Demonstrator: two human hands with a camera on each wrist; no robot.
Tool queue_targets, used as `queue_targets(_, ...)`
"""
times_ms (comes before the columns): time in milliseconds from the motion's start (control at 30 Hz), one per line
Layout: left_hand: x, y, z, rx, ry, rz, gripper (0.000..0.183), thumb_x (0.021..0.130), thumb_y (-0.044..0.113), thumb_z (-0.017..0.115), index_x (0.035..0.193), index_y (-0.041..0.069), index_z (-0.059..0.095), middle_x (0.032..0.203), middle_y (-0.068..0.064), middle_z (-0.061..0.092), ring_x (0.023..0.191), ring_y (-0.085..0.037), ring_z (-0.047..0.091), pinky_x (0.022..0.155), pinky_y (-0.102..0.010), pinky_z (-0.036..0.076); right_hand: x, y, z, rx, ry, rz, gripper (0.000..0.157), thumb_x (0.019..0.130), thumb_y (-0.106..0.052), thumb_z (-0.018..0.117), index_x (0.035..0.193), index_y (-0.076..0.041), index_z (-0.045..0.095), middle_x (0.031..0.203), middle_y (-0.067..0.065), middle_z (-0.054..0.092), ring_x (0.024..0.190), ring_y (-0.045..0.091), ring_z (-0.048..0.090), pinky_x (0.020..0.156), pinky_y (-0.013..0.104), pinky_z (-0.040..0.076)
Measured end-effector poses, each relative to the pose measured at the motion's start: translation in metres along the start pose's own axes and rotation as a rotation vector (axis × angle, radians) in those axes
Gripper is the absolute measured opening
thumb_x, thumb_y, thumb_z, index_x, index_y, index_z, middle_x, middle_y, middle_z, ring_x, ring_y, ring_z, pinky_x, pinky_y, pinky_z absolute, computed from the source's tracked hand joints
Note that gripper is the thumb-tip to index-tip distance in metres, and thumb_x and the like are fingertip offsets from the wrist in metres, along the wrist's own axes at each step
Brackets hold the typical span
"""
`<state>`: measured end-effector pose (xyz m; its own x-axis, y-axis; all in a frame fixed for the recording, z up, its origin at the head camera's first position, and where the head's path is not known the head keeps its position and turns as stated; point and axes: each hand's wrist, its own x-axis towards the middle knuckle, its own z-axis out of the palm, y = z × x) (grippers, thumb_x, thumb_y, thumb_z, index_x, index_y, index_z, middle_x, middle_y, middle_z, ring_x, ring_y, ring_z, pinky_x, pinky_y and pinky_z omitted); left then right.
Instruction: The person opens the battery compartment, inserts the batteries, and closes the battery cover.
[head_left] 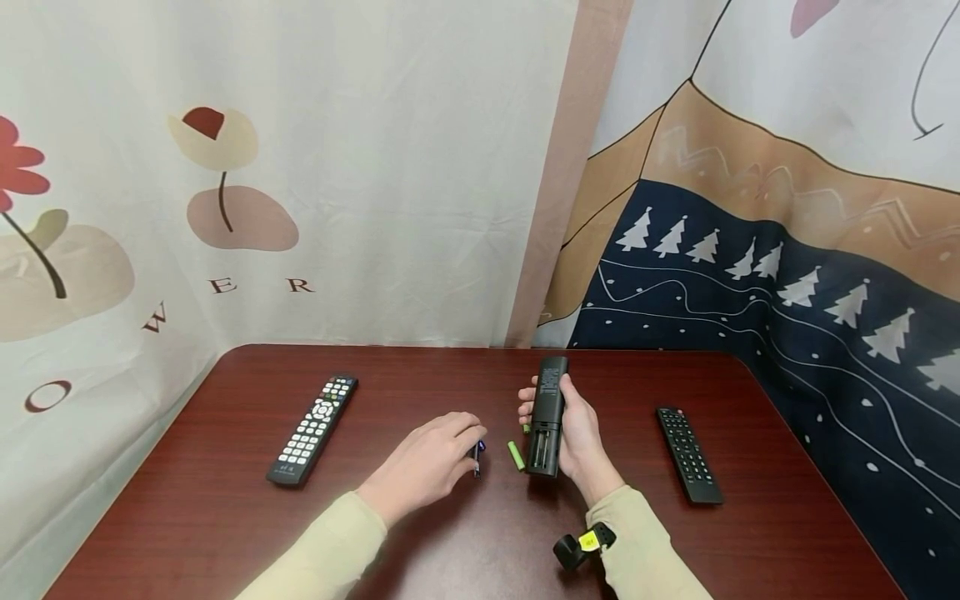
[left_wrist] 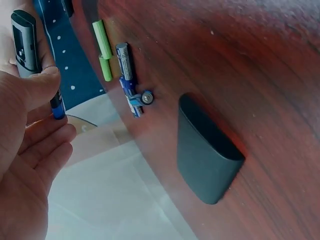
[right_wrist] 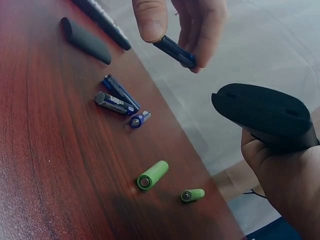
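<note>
My left hand (head_left: 431,462) pinches a dark battery with a blue end (right_wrist: 175,52) between thumb and fingers, above the table. To its right, my right hand (head_left: 581,425) grips a black remote control (head_left: 551,400), its back turned up and its battery compartment (head_left: 544,446) uncovered at the near end. The left wrist view shows the held battery apart from the remote. Two green batteries (right_wrist: 152,175) lie on the table near the remote. Several blue-and-dark batteries (right_wrist: 114,102) lie close together in the right wrist view. The black battery cover (left_wrist: 205,155) rests on the table beyond them.
A black remote with white buttons (head_left: 315,429) lies at the left of the brown table (head_left: 420,375). Another black remote (head_left: 688,457) lies at the right. A printed curtain (head_left: 412,167) hangs behind the far edge. A black wrist camera (head_left: 585,546) sits on the right sleeve.
</note>
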<state>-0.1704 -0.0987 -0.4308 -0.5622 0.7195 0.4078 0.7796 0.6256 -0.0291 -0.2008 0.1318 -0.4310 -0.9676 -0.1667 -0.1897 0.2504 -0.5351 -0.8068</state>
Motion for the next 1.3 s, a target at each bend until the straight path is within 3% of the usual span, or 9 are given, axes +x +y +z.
queue_targets(233,0.003,0.007,0.001,-0.024,-0.009,0.002,0.035,0.085,0.022,0.075,0.115,0.009,0.064,0.114,0.0,0.061,0.11,-0.015,0.058,0.102,-0.03,0.045,0.0,0.002,0.0,0.008,-0.008,-0.003,0.05,0.107,-0.042,0.022,0.134,-0.004,0.039,0.101,0.01,0.063,0.077,0.018,0.062,0.078,0.031,0.055)
queue_targets(500,0.007,0.01,0.001,-0.041,0.037,0.058,0.035,0.085,0.024,0.075,0.114,0.009,0.064,0.112,0.0,0.061,0.109,-0.015,0.058,0.103,-0.029,0.044,0.001,0.004,0.001,0.008,-0.005,0.003,0.05,0.107,-0.042,0.022,0.134,-0.004,0.04,0.101,0.01,0.063,0.077,0.018,0.062,0.077,0.03,0.054)
queue_targets(1300,0.022,0.019,0.002,-0.043,0.128,0.115,0.038,0.084,0.025,0.076,0.115,0.008,0.064,0.113,-0.001,0.062,0.111,-0.016,0.058,0.105,-0.029,0.042,0.002,0.009,0.003,-0.017,0.015,-0.001,0.049,0.107,-0.04,0.022,0.135,-0.004,0.042,0.102,0.01,0.063,0.079,0.017,0.062,0.08,0.033,0.053)
